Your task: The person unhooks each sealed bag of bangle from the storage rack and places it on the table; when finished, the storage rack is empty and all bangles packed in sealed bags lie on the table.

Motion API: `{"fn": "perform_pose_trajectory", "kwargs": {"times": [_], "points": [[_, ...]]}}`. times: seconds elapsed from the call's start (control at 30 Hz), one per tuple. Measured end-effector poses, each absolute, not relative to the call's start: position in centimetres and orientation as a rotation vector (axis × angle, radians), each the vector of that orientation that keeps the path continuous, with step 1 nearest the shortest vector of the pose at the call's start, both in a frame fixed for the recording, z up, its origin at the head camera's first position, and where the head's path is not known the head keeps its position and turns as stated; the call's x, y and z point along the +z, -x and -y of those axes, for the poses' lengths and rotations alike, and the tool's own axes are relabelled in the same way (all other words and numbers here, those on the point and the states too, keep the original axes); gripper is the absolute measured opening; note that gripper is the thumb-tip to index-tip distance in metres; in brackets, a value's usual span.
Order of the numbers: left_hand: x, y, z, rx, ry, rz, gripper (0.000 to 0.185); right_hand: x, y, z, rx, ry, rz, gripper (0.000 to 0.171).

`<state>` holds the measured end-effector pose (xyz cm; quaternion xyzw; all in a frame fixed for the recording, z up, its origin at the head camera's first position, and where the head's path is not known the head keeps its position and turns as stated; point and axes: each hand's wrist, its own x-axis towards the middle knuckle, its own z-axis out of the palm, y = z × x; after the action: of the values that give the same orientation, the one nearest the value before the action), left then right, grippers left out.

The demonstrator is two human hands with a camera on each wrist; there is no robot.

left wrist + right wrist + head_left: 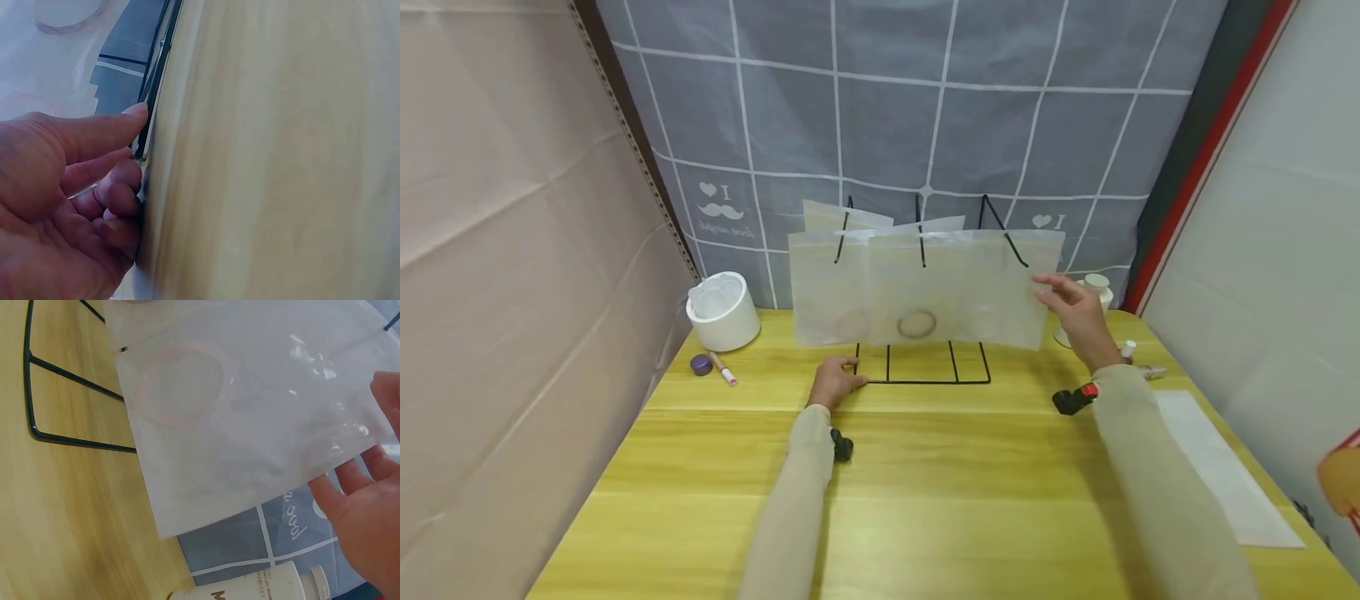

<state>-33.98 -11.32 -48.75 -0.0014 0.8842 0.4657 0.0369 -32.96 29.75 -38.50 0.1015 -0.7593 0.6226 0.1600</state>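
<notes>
A black wire rack (925, 379) stands on the yellow wooden table (970, 483) and holds several translucent white bags upright. The front bag (925, 292) has a ring shape (917, 323) showing through it. My left hand (835, 382) rests on the table, one fingertip (134, 112) touching the corner of the rack's base wire (159, 69), the other fingers curled loosely. My right hand (1071, 310) pinches the front bag's right edge. In the right wrist view the bag (250, 425) runs between thumb and fingers (340, 490), above the rack base (75, 378).
A white round container (724, 312), a purple cap (702, 364) and a small tube (725, 369) sit at the back left. A white bottle (1097, 287) stands behind my right hand. A flat white bag (1217, 467) lies at the right. Panels wall in both sides.
</notes>
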Motion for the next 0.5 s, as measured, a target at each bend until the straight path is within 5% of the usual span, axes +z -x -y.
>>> {"fn": "perform_pose_trajectory", "kwargs": {"times": [0.5], "points": [[-48.8,33.9,11.5,1.397,-0.027,-2.743,0.046,-36.3,30.4,-27.3,1.636,-0.339,2.382,0.043]]}}
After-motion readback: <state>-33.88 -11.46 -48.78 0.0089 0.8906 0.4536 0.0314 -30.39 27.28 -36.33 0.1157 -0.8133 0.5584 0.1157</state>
